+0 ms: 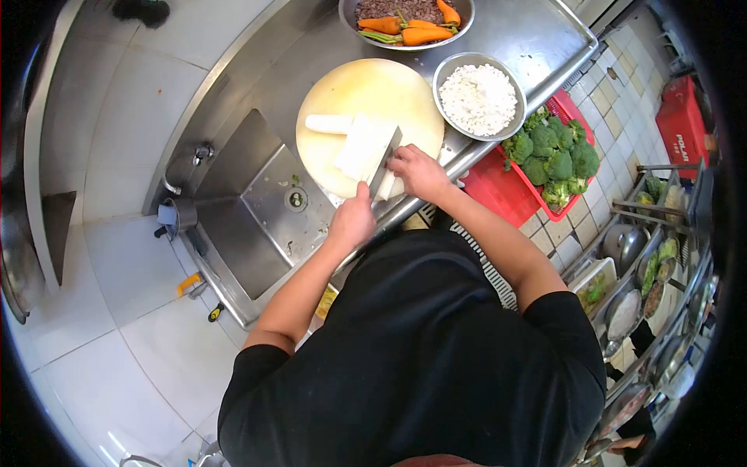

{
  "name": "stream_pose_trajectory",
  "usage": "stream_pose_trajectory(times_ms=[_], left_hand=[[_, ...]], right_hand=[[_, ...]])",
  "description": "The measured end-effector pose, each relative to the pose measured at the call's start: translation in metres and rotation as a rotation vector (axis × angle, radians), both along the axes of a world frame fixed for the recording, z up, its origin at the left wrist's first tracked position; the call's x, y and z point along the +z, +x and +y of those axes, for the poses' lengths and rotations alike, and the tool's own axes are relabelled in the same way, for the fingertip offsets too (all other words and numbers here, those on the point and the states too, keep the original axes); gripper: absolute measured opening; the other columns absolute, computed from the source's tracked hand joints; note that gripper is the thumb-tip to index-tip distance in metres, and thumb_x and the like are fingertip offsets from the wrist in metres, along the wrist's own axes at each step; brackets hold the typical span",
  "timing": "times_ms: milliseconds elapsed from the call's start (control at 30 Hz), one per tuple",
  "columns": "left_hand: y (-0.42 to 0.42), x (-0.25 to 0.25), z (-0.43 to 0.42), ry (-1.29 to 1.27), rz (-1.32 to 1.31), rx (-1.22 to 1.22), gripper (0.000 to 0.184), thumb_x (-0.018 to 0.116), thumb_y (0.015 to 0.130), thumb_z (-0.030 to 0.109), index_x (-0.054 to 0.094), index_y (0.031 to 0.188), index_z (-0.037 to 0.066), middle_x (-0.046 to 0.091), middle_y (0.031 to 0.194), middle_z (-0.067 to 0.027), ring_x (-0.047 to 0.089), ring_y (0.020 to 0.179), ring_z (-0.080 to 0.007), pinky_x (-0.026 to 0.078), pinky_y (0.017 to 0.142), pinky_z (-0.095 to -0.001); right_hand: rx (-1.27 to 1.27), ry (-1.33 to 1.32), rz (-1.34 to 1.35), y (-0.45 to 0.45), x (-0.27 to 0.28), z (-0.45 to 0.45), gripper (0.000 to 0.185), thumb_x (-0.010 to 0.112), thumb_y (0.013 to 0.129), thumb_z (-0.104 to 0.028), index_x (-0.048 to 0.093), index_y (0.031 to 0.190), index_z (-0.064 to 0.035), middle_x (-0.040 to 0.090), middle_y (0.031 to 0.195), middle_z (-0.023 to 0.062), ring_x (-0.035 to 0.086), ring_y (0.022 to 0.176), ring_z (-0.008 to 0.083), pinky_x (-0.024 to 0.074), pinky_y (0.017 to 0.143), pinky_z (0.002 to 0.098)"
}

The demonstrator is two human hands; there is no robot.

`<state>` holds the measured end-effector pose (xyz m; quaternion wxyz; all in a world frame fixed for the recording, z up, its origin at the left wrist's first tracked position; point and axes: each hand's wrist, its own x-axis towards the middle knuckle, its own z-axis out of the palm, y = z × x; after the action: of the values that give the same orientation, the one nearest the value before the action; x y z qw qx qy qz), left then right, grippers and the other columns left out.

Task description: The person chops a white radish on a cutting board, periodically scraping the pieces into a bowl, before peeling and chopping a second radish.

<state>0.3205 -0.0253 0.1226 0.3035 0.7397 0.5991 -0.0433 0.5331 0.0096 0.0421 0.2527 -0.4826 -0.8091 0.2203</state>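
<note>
On the round yellowish cutting board [323,159] lies a pile of white sliced vegetable [362,148], with a rounded white piece [327,124] at its left. My left hand [354,219] is closed around the handle of a knife [384,162], whose wide blade stands between the pile and another white piece [385,187]. My right hand [420,173] has its fingers bent against the blade's right side, over that white piece; whether the fingertips grip it is hard to see.
A bowl of white diced pieces [478,100] sits right of the board. Behind is a bowl with carrots [424,33]. Broccoli [556,156] fills a red basket [588,128] at the right. The sink [264,210] is at the left, beside a tap [202,152].
</note>
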Motion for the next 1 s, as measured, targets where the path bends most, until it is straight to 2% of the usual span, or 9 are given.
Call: stream_pose_trajectory(times_ms=[67,200,300,400,533,667,800,1000], left_hand=[[0.0,0.002,0.008,-0.008,0.026,-0.002,0.026,0.054,0.101,0.013,0.042,0.12,0.0,0.069,0.089,-0.0369,0.068,0.089,-0.0556,0.052,0.08,-0.064],[0.0,0.043,-0.001,-0.093,0.065,-0.011,0.026,0.054,0.101,0.014,0.042,0.119,0.0,0.069,0.087,-0.0364,0.068,0.088,-0.0556,0.052,0.08,-0.0642],[-0.002,0.016,-0.018,-0.107,0.107,0.045,0.026,0.054,0.101,0.015,0.043,0.119,0.0,0.069,0.086,-0.0359,0.068,0.086,-0.0556,0.051,0.079,-0.0649],[0.007,-0.003,-0.008,0.001,0.03,0.026,0.026,0.054,0.101,0.014,0.042,0.12,0.0,0.069,0.087,-0.0363,0.068,0.087,-0.0556,0.052,0.08,-0.0639],[0.007,0.018,0.005,-0.017,0.014,0.0,0.027,0.054,0.102,0.014,0.042,0.121,-0.001,0.069,0.087,-0.0366,0.069,0.089,-0.0555,0.052,0.082,-0.0634],[0.004,0.028,-0.018,-0.126,0.086,0.041,0.028,0.054,0.102,0.015,0.042,0.122,0.0,0.068,0.086,-0.0364,0.069,0.089,-0.0549,0.052,0.082,-0.0633],[0.016,-0.007,-0.009,-0.027,0.027,0.063,0.028,0.054,0.103,0.018,0.043,0.122,0.001,0.068,0.088,-0.037,0.068,0.088,-0.0553,0.052,0.082,-0.0639],[0.004,0.013,0.014,0.038,-0.108,0.193,0.025,0.054,0.105,0.023,0.047,0.12,0.004,0.069,0.091,-0.0355,0.067,0.091,-0.0562,0.051,0.081,-0.0632]], right_hand=[[-0.03,-0.012,0.036,-0.001,0.002,0.0,0.012,0.07,0.087,-0.01,0.07,0.099,-0.0073,0.063,0.109,0.009,0.061,0.111,0.0305,0.0539,0.094,0.0412],[-0.061,-0.034,0.042,-0.001,0.001,-0.003,0.012,0.07,0.088,-0.011,0.07,0.099,-0.0066,0.064,0.107,0.0087,0.062,0.11,0.0296,0.0545,0.093,0.0414],[-0.065,0.001,0.058,0.002,-0.002,-0.005,0.012,0.068,0.088,-0.01,0.07,0.099,-0.0066,0.064,0.107,0.0087,0.063,0.109,0.0292,0.0552,0.092,0.0415],[-0.064,0.031,0.033,0.001,-0.009,-0.005,0.014,0.063,0.087,-0.009,0.069,0.1,-0.0066,0.063,0.107,0.0087,0.063,0.109,0.0288,0.0562,0.092,0.0416],[-0.086,0.07,0.029,0.003,-0.009,-0.007,0.015,0.061,0.086,-0.008,0.069,0.099,-0.0069,0.063,0.105,0.0082,0.063,0.108,0.0286,0.0566,0.091,0.0411],[-0.102,0.123,0.073,0.003,-0.014,-0.009,0.015,0.061,0.086,-0.007,0.069,0.098,-0.007,0.063,0.103,0.0078,0.064,0.106,0.0286,0.0569,0.09,0.0412],[-0.074,0.115,0.069,0.004,-0.011,-0.012,0.011,0.064,0.087,-0.009,0.069,0.096,-0.0067,0.063,0.102,0.008,0.064,0.104,0.0288,0.0569,0.088,0.0416],[-0.06,0.091,0.059,0.005,-0.004,-0.007,0.009,0.066,0.089,-0.009,0.068,0.096,-0.0062,0.064,0.1,0.0098,0.064,0.101,0.0314,0.0555,0.089,0.0429]])
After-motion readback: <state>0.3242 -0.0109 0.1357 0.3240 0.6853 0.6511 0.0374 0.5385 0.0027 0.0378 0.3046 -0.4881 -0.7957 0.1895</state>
